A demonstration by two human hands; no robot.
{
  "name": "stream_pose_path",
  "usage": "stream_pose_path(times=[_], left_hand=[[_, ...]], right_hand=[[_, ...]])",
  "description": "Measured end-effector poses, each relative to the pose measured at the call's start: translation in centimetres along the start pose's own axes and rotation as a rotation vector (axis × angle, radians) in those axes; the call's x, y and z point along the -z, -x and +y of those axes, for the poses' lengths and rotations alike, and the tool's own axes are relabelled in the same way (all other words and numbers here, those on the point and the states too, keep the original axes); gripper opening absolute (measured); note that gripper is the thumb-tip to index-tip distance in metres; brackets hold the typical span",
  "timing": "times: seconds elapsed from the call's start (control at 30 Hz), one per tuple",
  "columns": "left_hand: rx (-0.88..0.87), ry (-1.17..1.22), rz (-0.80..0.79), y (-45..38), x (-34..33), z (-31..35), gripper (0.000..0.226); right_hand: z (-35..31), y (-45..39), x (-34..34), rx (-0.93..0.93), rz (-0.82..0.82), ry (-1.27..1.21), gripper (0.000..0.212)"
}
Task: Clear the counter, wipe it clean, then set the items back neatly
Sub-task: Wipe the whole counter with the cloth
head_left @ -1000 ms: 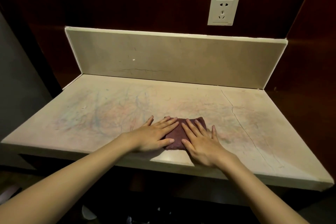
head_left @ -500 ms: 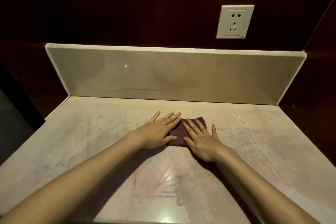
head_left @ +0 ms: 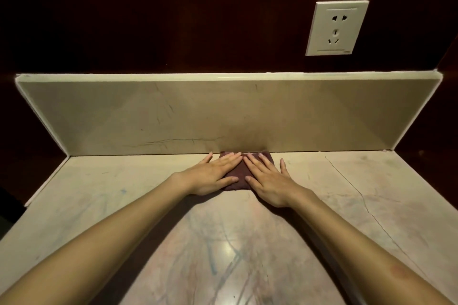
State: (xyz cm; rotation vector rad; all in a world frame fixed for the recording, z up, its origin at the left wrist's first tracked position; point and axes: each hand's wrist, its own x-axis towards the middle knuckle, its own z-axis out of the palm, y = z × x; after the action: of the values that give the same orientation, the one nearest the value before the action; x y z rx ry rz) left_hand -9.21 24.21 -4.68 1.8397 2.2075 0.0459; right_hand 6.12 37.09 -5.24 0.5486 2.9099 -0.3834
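A small folded cloth (head_left: pixel 238 174), dark maroon and plain, lies flat on the pale marbled worktop (head_left: pixel 104 193), its far edge right at the foot of the beige backsplash (head_left: pixel 148 116). The left hand (head_left: pixel 210 176) and right hand (head_left: pixel 269 182) press down on it side by side, fingers (head_left: pixel 229 158) straight and spread, gripping nothing. A white wall socket (head_left: pixel 337 28) sits above on the dark wall.

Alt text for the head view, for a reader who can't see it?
Both hands, left hand and right hand, press flat on a folded maroon cloth against the backsplash of a scribble-marked counter. A wall socket sits above.
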Motion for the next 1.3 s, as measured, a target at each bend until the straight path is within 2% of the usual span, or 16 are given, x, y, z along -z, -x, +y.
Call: stream_pose_path(times=[0.27, 0.6, 0.9, 1.3], left_hand=[[-0.034, 0.005, 0.039, -0.4, -0.7, -1.3, 0.063], [-0.031, -0.013, 0.035, 1.1, -0.6, 0.3, 0.062], [-0.005, 0.005, 0.007, 6.3, -2.2, 3.4, 0.061], [0.067, 0.031, -0.017, 15.7, -5.4, 11.1, 0.061]], right_hand=[[1.1, -0.8, 0.3, 0.058, 0.040, 0.000, 0.055], [-0.1, 1.1, -0.9, 0.084, 0.123, 0.056, 0.060], [-1.1, 6.2, -2.1, 0.170, 0.044, 0.006, 0.061], [-3.6, 17.0, -4.4, 0.275, -0.031, 0.027, 0.057]])
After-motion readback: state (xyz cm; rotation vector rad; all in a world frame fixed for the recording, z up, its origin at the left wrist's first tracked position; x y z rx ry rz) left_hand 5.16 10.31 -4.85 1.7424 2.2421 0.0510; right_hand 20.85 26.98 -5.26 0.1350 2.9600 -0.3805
